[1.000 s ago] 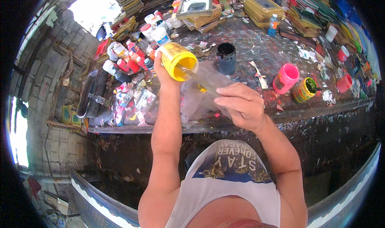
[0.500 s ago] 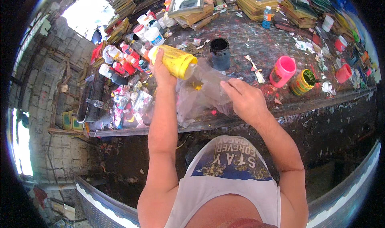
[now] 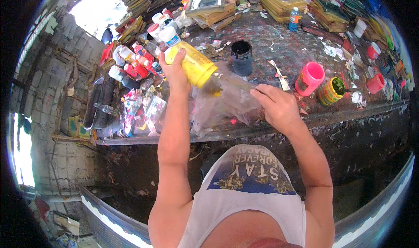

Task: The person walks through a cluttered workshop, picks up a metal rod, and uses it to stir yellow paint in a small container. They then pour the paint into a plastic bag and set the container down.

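Note:
My left hand (image 3: 176,73) is wrapped round a yellow plastic jar (image 3: 195,67), tilted so that its lower end points right and toward me. Beneath that end, a crumpled sheet of clear plastic (image 3: 209,117) lies on the worktable, with a yellow smear (image 3: 215,92) seen near the jar. My right hand (image 3: 279,107) is closed in a pinch to the right of the jar, above the plastic. Something thin seems to run from its fingertips toward the jar, too blurred to name. Behind the plastic stands a dark, paint-coated container (image 3: 241,58).
A pink tub (image 3: 309,78) and an open yellow-green paint jar (image 3: 331,91) stand at the right. White tubs (image 3: 169,36) and red bottles (image 3: 142,69) crowd the left. Framed screens (image 3: 205,3) are stacked at the back. Scraps litter the stained worktable (image 3: 270,38).
My right hand has moved a little to the right, away from the jar. The yellow jar, still in my left hand, has shifted slightly right and tips a bit more steeply.

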The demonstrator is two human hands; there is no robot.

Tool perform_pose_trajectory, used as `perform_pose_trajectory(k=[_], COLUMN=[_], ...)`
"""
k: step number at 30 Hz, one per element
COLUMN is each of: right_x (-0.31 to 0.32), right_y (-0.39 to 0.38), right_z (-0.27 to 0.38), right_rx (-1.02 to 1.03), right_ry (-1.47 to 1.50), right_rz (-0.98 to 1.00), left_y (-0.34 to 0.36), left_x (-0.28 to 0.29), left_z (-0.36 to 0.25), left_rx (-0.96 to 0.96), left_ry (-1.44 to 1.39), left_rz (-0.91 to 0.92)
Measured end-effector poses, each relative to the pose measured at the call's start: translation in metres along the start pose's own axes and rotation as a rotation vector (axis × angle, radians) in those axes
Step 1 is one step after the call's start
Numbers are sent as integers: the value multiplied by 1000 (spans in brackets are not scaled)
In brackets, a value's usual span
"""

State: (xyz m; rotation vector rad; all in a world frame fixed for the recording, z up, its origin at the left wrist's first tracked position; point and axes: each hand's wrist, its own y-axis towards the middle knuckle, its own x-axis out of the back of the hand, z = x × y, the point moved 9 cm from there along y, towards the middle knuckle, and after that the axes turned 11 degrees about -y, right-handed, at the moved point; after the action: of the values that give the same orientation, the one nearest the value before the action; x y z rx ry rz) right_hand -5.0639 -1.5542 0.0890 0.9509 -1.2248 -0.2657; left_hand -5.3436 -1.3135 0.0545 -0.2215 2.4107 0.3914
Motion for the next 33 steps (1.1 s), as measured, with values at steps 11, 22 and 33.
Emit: perform_pose_trajectory(k=[11,22,33], right_x=[-16,-6,5], right_y=[-36,-81,-32], right_z=[1,0,25], right_rx=[-74,-91,-62], right_ry=[-19,-62,-173], right_rz=[60,2,241], left_y=[-19,-30,-38], left_x=[-32,-15,-13], left_z=[-7,9,11], left_rx=[-109,13,-64], left_ry=[291,289,334], left_rz=[17,-45,-2])
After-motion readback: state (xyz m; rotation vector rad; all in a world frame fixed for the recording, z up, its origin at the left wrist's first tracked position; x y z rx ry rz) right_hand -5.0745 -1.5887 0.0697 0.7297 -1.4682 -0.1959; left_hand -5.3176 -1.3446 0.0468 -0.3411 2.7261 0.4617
